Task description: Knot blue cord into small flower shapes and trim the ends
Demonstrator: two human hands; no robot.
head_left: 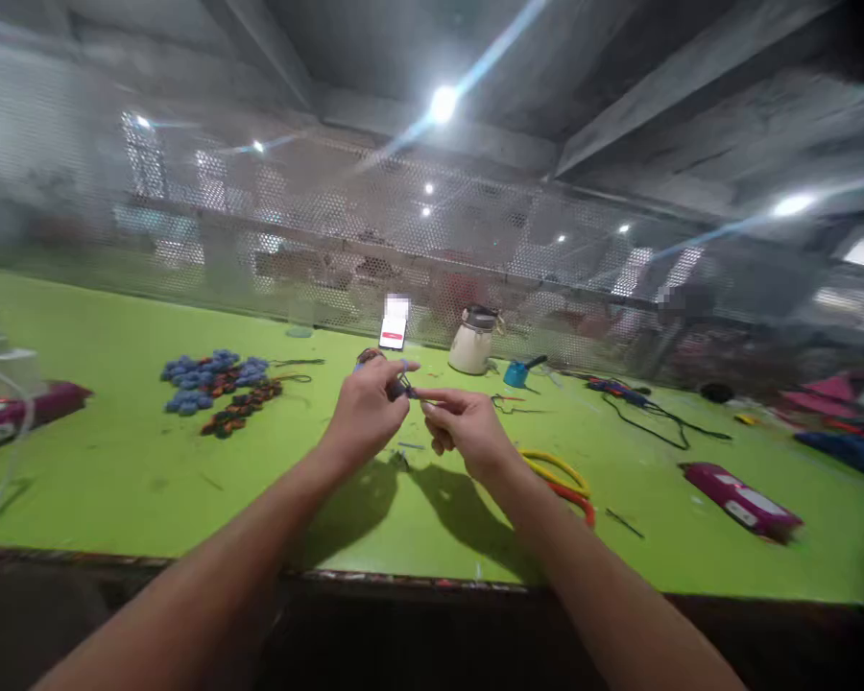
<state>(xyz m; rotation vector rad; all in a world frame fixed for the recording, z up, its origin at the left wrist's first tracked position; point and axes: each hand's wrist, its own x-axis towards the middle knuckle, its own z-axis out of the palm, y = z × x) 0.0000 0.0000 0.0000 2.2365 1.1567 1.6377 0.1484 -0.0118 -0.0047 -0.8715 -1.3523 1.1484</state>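
Above the table, my left hand (369,408) is closed round a small dark blue cord piece (407,386), with loops showing at the fingertips. A lighter blue strand lies across its index finger. My right hand (468,427) pinches at the same cord from the other side, thumb and index finger together; the exact grip is too small to make out. Just below the hands lie a small grey stick (410,445) and a dark scrap (401,461). Behind my left hand, a brown and blue item is partly hidden.
The green table (115,499) holds blue knotted pieces (191,374) and black-orange ones (234,415) at left. A lit phone (394,321), cream jug (473,344) and teal pot (516,374) stand behind. Yellow cord (565,468) and a magenta packet (741,501) lie right. Mesh backs the table.
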